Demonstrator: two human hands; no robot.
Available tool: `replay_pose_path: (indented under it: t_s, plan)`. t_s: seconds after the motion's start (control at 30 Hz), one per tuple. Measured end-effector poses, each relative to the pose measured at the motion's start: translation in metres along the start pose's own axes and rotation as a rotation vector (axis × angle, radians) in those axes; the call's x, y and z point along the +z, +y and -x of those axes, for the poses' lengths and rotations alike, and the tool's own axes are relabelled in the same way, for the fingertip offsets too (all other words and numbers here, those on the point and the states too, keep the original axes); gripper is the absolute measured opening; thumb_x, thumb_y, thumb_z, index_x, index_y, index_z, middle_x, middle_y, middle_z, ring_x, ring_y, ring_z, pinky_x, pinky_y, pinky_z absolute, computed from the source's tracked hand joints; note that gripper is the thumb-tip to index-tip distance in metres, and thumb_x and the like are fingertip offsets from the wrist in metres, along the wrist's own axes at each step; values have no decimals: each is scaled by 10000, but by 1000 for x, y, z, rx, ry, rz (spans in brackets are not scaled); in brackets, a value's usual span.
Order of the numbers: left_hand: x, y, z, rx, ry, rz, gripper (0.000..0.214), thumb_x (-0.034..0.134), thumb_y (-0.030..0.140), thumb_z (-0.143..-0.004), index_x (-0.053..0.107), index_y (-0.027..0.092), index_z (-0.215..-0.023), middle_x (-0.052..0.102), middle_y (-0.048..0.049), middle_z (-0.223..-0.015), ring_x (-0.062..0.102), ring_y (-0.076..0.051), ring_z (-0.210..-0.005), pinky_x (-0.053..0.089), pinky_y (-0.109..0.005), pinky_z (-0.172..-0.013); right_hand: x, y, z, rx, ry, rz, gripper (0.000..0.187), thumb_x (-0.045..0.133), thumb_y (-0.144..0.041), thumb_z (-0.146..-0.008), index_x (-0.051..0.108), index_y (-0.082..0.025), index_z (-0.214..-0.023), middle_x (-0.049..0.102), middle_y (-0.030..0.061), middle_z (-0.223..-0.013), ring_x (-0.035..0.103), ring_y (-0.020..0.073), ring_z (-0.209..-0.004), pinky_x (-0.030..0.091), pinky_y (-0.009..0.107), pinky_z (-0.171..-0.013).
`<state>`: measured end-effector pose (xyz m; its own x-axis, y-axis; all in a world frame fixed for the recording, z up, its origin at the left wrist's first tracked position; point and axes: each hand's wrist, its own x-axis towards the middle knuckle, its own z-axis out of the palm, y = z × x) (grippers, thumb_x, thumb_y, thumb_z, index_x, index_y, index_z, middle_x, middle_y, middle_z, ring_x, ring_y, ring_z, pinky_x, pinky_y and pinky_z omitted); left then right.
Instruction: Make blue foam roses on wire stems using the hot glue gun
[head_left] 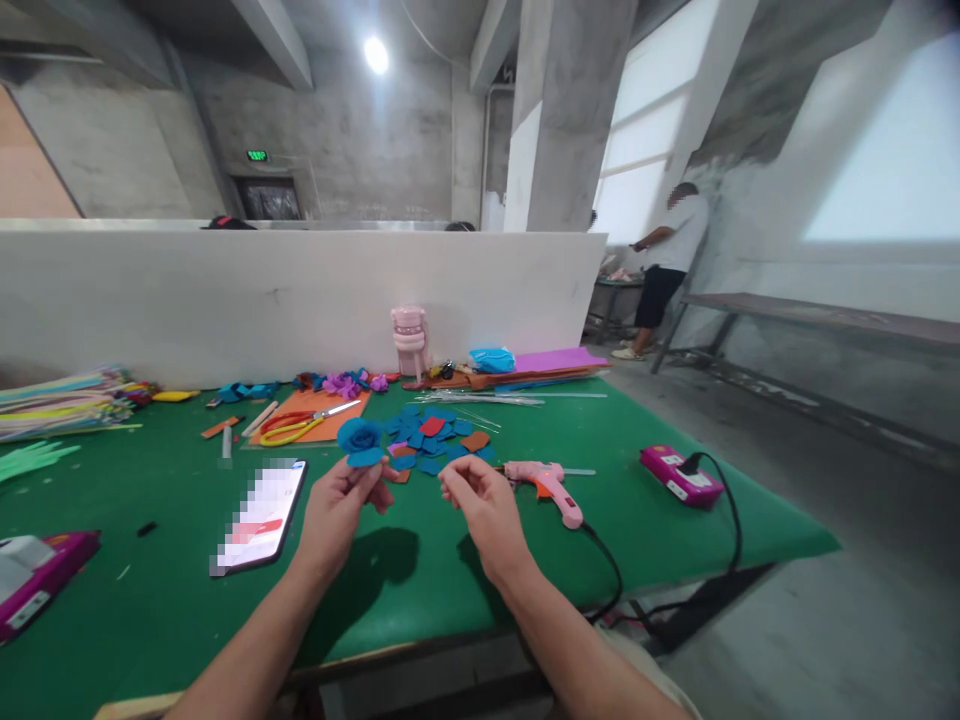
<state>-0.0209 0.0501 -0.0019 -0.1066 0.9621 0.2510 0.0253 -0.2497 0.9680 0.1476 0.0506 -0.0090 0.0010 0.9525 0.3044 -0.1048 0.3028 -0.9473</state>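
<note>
A blue artificial rose (361,441) is held upright in my left hand (339,510), its base pinched between thumb and fingers. My right hand (484,505) hovers to the right of it, thumb and fingertips closed together; whatever they may hold is too small to make out. Between and beyond the hands lies a scatter of blue petals (430,465), with a red petal (432,427) and a few orange ones among them. Just right of my right hand rests a pink glue gun (551,487) on its side, a clear glue stick in its back end.
A phone (264,515) lies left of my left hand. Scissors (300,425) rest on an orange sheet (341,418). A magenta power strip (681,476) with a black cable sits right. A pink fan-like device (409,340) stands by the white partition (300,290). A person (671,260) stands far right.
</note>
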Motion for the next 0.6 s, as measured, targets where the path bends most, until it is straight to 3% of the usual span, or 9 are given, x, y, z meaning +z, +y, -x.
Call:
replay_pose_path:
  t_s: [0.13,0.4,0.6]
  plan:
    - [3,5,3,-154,-72,220,211,631,333,-738,591,151,-837,663,-12,-702,533,-81,-465,426,-202,-435,4,4,0,105,-49,-66,136,566,-279,-739,561,-162,-670,545,-20,-604,473,102,-557,383,217,-551]
    - [15,3,12,-353,-181,423,171,584,315,-796,576,155,-857,631,20,-617,502,-50,-390,397,-144,-361,9,3,9,120,-132,-61,132,552,-282,-754,576,-165,-696,536,-29,-619,459,97,-549,397,219,-554]
    - [22,-1,17,-453,-232,475,163,556,308,-816,572,148,-840,623,15,-589,493,-51,-357,378,-139,-337,0,1,1,-27,-18,131,125,564,-286,-768,594,-165,-758,596,0,-706,513,118,-618,422,234,-601]
